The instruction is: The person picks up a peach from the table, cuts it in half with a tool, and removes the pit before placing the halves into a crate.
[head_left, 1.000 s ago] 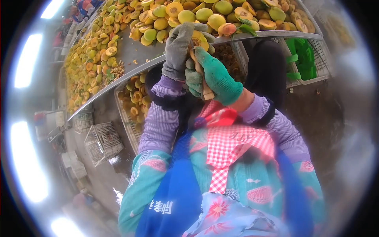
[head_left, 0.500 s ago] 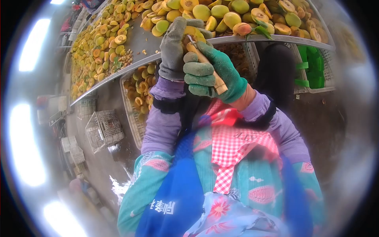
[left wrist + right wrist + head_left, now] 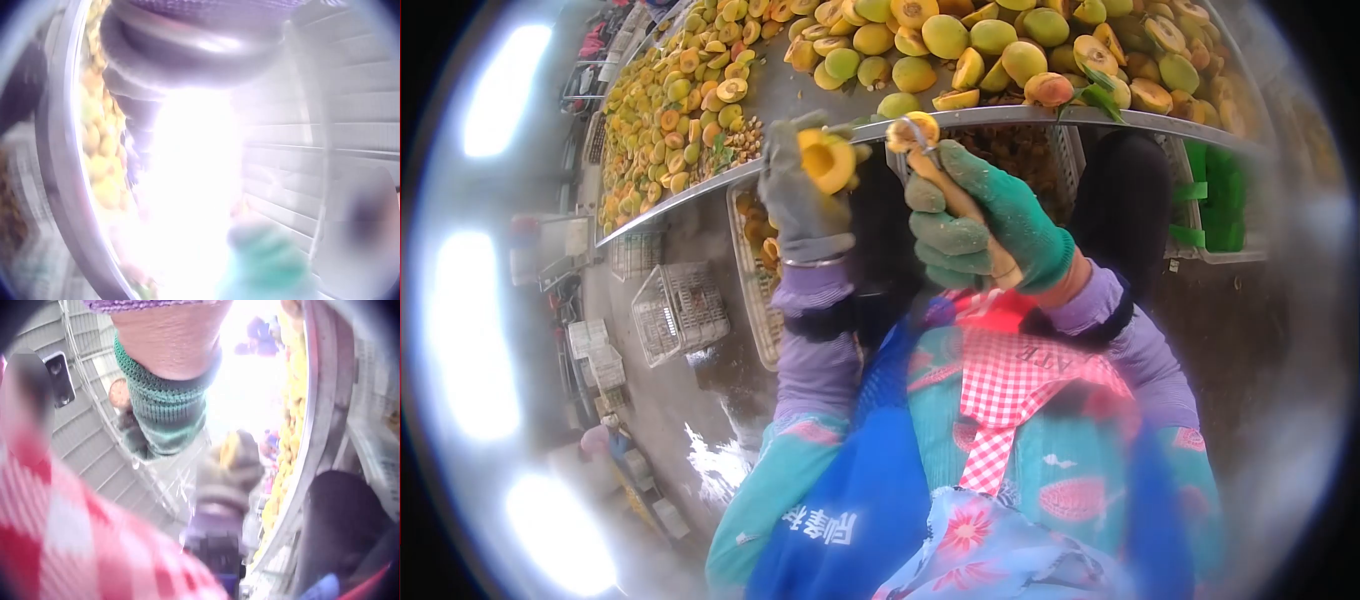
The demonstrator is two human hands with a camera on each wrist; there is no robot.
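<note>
In the head view my left hand (image 3: 805, 195), in a grey glove, holds a halved yellow fruit (image 3: 828, 162) with its hollowed cut face showing. My right hand (image 3: 990, 215), in a green glove, grips the wooden handle (image 3: 956, 196) of a tool. At the tool's tip is a curved metal loop, with a small piece of fruit (image 3: 900, 134) at it. The hands are apart, just in front of the metal table edge (image 3: 745, 172). Glare covers much of the left wrist view. The right wrist view shows the green glove (image 3: 165, 419) and the grey glove (image 3: 228, 469).
Whole and halved fruits (image 3: 1025, 60) are heaped on the table, with more (image 3: 690, 110) at its left. Below its edge stand crates, one with fruit at the left (image 3: 752, 290). A green object (image 3: 1218, 195) sits in a right-hand crate. An openwork crate (image 3: 680, 312) stands on the floor.
The hands have come apart, the left moving left with the halved fruit, its cut face now visible. The tool has drawn away from the fruit, with a piece now at its tip.
</note>
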